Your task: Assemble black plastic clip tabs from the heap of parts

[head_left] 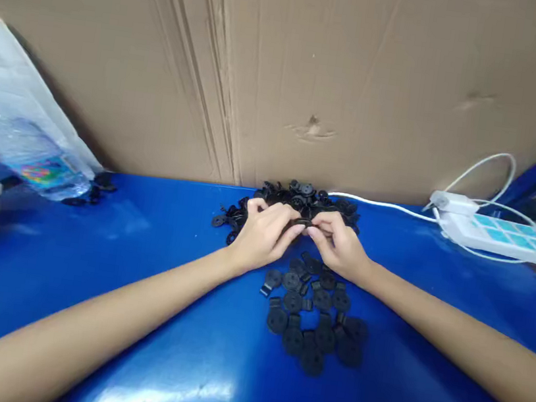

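A person, bare forearms stretched over a glossy blue table [185, 362], grasps a small black part [301, 222] at the fingertips, the grip of the left hand [263, 232] and that of the right hand [341, 246] both closed on it. From where I stand, the fingers hide most of its shape. With the hands as the dial's centre and the person facing 12, a heap of black parts [301, 196] lies just beyond at 12 o'clock, in front of brown cardboard [365, 75]. Flat black discs [292, 301], several with tabs, spread at 6 o'clock, between the forearms. A clear plastic bottle [22, 136] shows at 9 o'clock; a white power strip [491, 244] sits well apart at 3 o'clock, looped with white cable [382, 204].
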A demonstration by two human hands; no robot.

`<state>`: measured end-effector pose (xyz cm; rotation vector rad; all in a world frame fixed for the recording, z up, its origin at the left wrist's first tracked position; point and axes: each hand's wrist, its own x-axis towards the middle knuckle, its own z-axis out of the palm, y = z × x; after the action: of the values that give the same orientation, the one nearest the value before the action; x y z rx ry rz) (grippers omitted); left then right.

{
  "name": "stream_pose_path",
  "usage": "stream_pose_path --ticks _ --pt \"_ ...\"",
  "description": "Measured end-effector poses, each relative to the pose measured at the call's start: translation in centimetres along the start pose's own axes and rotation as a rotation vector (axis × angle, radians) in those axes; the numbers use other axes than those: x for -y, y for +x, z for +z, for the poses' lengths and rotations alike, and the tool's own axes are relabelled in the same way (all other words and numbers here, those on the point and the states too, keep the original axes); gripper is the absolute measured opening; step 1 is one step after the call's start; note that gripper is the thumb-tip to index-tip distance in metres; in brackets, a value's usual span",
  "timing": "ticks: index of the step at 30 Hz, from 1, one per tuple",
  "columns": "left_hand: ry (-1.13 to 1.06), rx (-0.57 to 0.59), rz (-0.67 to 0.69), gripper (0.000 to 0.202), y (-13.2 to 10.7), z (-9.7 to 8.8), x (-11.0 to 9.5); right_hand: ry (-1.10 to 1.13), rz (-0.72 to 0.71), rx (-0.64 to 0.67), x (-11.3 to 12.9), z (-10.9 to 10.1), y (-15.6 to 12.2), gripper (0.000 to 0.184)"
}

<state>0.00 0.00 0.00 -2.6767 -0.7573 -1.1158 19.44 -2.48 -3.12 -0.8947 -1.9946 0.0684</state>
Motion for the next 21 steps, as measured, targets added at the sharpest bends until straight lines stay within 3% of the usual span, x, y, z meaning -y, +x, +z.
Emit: stream_pose_path --ticks 10,21 --pt "-0.013 0.048 0.023 0.021 0.02 -0.10 0.05 -0.042 -0.041 0.011 0.13 -0.25 0.11 0.010" --pt "-0.013 -0.004 0.040 0.024 -0.06 0.09 0.23 -0.026 -0.075 0.002 0.28 -0.33 -0.03 0.013"
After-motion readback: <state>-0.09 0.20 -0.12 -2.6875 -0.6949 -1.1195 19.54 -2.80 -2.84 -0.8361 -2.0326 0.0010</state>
